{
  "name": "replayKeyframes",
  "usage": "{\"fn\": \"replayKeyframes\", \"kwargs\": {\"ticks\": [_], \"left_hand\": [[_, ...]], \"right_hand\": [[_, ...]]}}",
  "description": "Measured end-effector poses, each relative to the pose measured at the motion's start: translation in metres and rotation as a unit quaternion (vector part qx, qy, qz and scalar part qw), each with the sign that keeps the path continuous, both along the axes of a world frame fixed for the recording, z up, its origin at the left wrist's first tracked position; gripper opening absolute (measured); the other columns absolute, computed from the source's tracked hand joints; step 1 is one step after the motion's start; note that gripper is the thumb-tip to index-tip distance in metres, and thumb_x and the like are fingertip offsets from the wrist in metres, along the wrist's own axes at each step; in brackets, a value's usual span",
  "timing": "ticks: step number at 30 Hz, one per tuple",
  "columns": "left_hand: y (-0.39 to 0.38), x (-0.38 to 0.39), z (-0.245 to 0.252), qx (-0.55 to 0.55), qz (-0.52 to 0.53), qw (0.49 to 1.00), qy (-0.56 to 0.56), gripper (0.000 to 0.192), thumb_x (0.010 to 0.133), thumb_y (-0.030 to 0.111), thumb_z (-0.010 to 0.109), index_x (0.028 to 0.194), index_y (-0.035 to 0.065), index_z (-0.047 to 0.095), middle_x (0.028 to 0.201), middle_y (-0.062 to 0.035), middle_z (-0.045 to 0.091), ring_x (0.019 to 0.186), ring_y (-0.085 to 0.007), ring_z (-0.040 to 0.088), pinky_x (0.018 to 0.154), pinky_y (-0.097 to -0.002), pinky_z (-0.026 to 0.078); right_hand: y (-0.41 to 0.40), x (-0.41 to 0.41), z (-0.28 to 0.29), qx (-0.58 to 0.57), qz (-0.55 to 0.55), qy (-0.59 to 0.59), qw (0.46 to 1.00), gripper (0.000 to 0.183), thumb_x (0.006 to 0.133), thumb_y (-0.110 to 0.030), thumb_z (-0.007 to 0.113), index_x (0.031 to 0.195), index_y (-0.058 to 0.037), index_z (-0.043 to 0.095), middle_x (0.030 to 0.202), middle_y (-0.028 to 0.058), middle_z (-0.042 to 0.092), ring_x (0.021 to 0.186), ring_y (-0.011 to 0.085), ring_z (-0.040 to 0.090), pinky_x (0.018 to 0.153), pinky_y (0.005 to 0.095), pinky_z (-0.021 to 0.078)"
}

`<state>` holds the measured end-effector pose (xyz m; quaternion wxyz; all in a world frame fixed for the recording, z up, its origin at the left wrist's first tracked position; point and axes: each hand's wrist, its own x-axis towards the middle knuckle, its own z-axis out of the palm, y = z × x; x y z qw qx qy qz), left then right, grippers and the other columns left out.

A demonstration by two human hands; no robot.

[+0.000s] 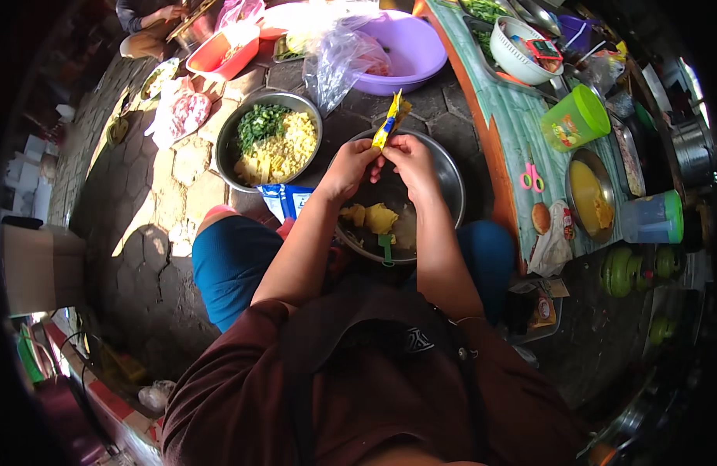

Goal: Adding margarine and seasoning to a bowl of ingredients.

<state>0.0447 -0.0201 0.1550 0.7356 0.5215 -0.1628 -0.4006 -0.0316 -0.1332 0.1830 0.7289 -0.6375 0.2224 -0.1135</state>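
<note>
My left hand (350, 166) and my right hand (412, 163) meet above a wide metal bowl (459, 192). Their fingertips pinch the lower end of a small yellow and blue sachet (385, 131), which points away from me. Inside the bowl lie yellow lumps (380, 218) of a soft-looking food and some pale matter, with a green plastic handle (386, 251) near the front rim. My forearms hide parts of the bowl. To its left, a second metal bowl (220, 152) holds chopped greens (262, 125) and chopped yellow pieces (288, 151). A blue and white packet (284, 199) sits by my left forearm.
Beyond the bowls are a purple basin (419, 52), clear plastic bags (335, 64) and a red basin (224, 64). The low table (498, 134) at right bears pink scissors (531, 177), a green-lidded container (575, 119) and a bowl of yellow liquid (586, 186). Another person (151, 26) sits far left.
</note>
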Motion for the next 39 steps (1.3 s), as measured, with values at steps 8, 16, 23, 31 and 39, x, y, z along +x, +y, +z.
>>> {"fn": "replayKeyframes", "kwargs": {"ticks": [8, 16, 23, 31, 39], "left_hand": [[0.001, -0.005, -0.011, 0.043, 0.028, 0.998, -0.024, 0.012, 0.087, 0.007, 0.047, 0.092, -0.0016, 0.053, 0.065, -0.0012, 0.049, 0.051, -0.0071, 0.043, 0.044, -0.021, 0.036], [-0.002, -0.01, -0.013, 0.048, 0.027, 0.998, -0.034, 0.016, 0.088, 0.008, 0.044, 0.098, 0.0007, 0.054, 0.062, 0.0011, 0.045, 0.05, -0.0065, 0.039, 0.043, -0.0208, 0.034], [-0.005, -0.007, -0.025, 0.023, 0.031, 0.999, 0.034, 0.013, 0.089, 0.008, 0.043, 0.089, 0.0009, 0.054, 0.064, -0.0002, 0.047, 0.049, -0.0072, 0.039, 0.043, -0.0216, 0.034], [-0.013, -0.014, -0.029, 0.105, 0.02, 0.993, -0.058, 0.019, 0.09, 0.013, 0.044, 0.093, 0.0007, 0.058, 0.067, 0.0005, 0.052, 0.052, -0.0061, 0.046, 0.045, -0.0216, 0.037], [-0.009, -0.019, -0.029, 0.088, 0.045, 0.983, -0.153, 0.02, 0.089, 0.016, 0.046, 0.095, -0.0003, 0.057, 0.069, -0.0027, 0.055, 0.057, -0.008, 0.05, 0.051, -0.0239, 0.042]], "right_hand": [[0.01, 0.012, -0.029, 0.134, 0.065, -0.054, 0.987, 0.014, 0.086, -0.006, 0.049, 0.094, 0.0035, 0.056, 0.069, 0.0066, 0.056, 0.049, 0.0152, 0.054, 0.042, 0.0277, 0.046], [0.025, 0.015, -0.037, 0.049, -0.037, -0.016, 0.998, 0.017, 0.087, -0.011, 0.049, 0.095, 0.0002, 0.059, 0.059, 0.0019, 0.051, 0.043, 0.0099, 0.047, 0.036, 0.0241, 0.0397], [0.024, 0.018, -0.042, 0.005, -0.017, 0.018, 1.0, 0.02, 0.089, -0.016, 0.048, 0.099, -0.0022, 0.058, 0.061, 0.0016, 0.053, 0.044, 0.008, 0.049, 0.036, 0.0218, 0.0415], [0.023, 0.024, -0.058, -0.035, -0.084, 0.021, 0.996, 0.023, 0.091, -0.017, 0.045, 0.096, 0.0008, 0.059, 0.082, 0.0073, 0.061, 0.069, 0.0133, 0.057, 0.057, 0.0264, 0.0463], [0.022, 0.026, -0.06, -0.01, -0.137, -0.002, 0.991, 0.025, 0.09, -0.019, 0.046, 0.09, 0.0021, 0.059, 0.078, 0.0074, 0.059, 0.068, 0.0145, 0.055, 0.063, 0.0281, 0.045]]}}
